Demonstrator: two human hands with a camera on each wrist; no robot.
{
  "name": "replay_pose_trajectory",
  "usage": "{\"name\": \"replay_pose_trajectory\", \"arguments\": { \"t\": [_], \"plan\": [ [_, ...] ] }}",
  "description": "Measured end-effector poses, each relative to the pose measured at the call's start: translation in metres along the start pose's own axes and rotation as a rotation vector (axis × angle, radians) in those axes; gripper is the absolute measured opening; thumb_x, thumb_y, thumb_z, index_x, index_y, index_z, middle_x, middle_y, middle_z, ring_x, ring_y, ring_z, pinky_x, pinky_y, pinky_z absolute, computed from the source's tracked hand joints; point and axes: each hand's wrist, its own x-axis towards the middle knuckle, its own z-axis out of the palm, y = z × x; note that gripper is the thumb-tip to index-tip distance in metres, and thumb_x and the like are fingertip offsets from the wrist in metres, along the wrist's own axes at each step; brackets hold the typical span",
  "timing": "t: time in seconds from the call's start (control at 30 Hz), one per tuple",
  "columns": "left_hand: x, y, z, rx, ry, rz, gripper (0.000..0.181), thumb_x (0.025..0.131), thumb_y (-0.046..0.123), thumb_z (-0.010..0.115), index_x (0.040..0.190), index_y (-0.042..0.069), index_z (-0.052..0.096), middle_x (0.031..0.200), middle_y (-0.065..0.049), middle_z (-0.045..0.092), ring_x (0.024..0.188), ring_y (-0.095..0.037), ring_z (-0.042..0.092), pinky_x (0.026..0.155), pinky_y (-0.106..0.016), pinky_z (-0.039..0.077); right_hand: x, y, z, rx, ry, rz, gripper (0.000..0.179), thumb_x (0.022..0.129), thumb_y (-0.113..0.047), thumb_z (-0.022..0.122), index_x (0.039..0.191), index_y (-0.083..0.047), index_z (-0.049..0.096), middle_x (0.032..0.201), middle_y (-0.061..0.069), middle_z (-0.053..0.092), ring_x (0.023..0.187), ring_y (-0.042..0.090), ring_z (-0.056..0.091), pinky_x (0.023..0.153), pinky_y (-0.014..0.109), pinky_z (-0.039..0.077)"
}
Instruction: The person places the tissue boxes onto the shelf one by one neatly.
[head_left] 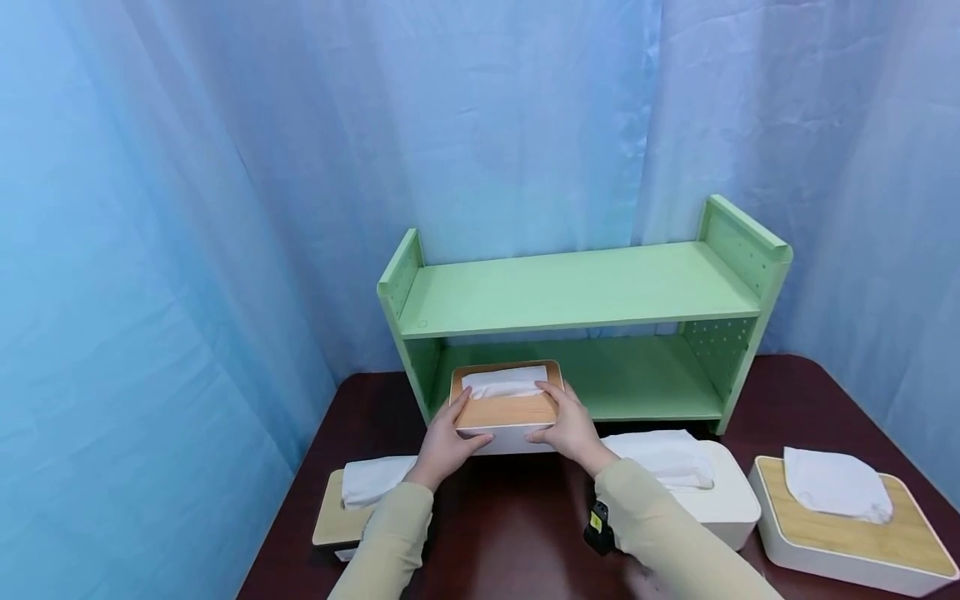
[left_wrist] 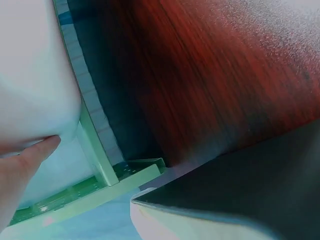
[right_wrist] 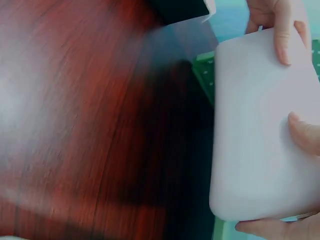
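Observation:
Both hands grip a white tissue box (head_left: 510,437) with a wood-coloured lid and a white tissue (head_left: 504,382) lying across its slot. My left hand (head_left: 447,446) holds its left end, thumb on the near side and fingers up over the lid. On the opposite end my right hand (head_left: 567,427) grips it the same way. In the right wrist view the box's pale side (right_wrist: 260,130) shows both thumbs pressing on it. The box is held up off the table, in front of the lower level of a green two-level shelf (head_left: 577,287).
On the dark red-brown table (head_left: 510,533), a tan-topped tissue box (head_left: 337,512) stands left, partly behind the left forearm. A white tissue box (head_left: 731,492) and a wood-lidded tissue box (head_left: 825,525) stand right. Blue curtains (head_left: 525,125) hang behind the shelf.

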Motion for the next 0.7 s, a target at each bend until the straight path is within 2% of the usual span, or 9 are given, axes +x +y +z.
{"name": "replay_pose_trajectory", "arguments": {
  "t": [0.37,0.53,0.7],
  "plan": [
    [0.012,0.005,-0.006,0.024,-0.056,-0.014,0.085,0.075,0.030,0.081,0.146,0.009,0.038,0.140,-0.025,0.043,0.122,-0.036,0.049,0.101,-0.048,0.042,0.014,-0.003,-0.014,0.080,-0.144,0.106,0.085,0.072,0.007,0.074,0.146,-0.013,0.036,0.152,0.031,0.011,0.124,0.046,0.041,0.086,0.045,0.049],
    [0.020,0.007,-0.006,0.037,-0.085,-0.037,0.085,0.077,0.032,0.079,0.146,0.010,0.036,0.140,-0.024,0.043,0.123,-0.035,0.049,0.101,-0.048,0.041,0.016,-0.006,-0.017,0.028,-0.120,0.098,0.081,0.073,0.004,0.074,0.144,-0.012,0.039,0.145,0.032,0.027,0.113,0.042,0.049,0.083,0.044,0.050],
    [0.023,0.007,-0.007,0.047,-0.078,-0.056,0.085,0.076,0.031,0.080,0.146,0.009,0.037,0.136,-0.026,0.046,0.120,-0.036,0.051,0.100,-0.048,0.042,0.016,-0.005,-0.013,-0.034,-0.073,0.071,0.077,0.074,-0.003,0.076,0.143,-0.011,0.042,0.141,0.035,0.032,0.116,0.047,0.049,0.089,0.050,0.047]
  ]
}}
